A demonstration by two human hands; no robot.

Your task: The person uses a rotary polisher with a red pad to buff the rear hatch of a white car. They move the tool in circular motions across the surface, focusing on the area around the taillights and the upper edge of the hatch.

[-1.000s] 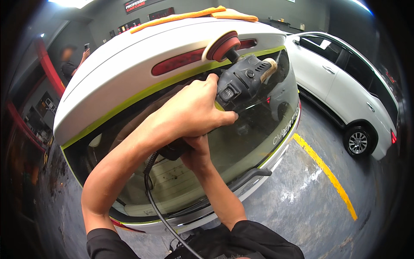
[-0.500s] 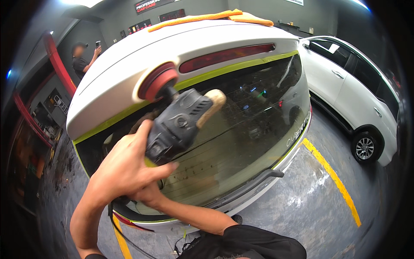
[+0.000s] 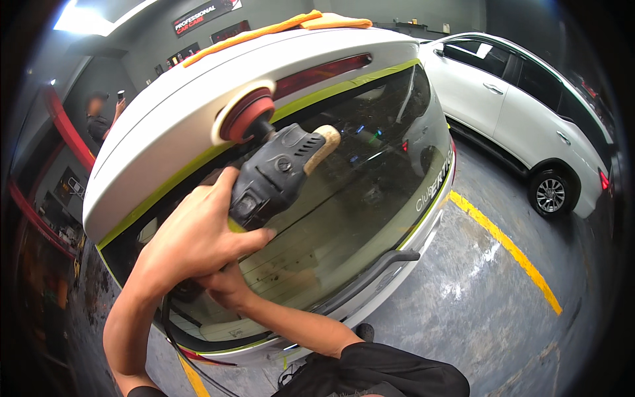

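A dark electric polisher [image 3: 274,175] with a red backing plate and a pale round pad [image 3: 220,122] is held against the white panel [image 3: 155,119] above a car's rear window. The pad's edge is beside the left end of the long red brake light [image 3: 324,74]. My left hand [image 3: 192,231] is closed around the polisher's body, thumb out along its near side. Just below, my right hand [image 3: 226,283] is closed on the rear part, mostly hidden by the left wrist. Yellow-green masking tape [image 3: 149,200] borders the dark rear window [image 3: 344,192].
Orange towels [image 3: 254,38] lie on the roof. A black cable [image 3: 169,327] hangs down from the polisher. A wiper [image 3: 374,279] crosses the window's lower edge. Another white car [image 3: 503,109] stands at right, past a yellow floor line [image 3: 506,248]. A person [image 3: 99,119] holds up a phone at far left.
The polisher has shifted slightly rightward and up along the panel, its pad now closer to the brake light. Both hands keep their hold. My view has turned a little to the right.
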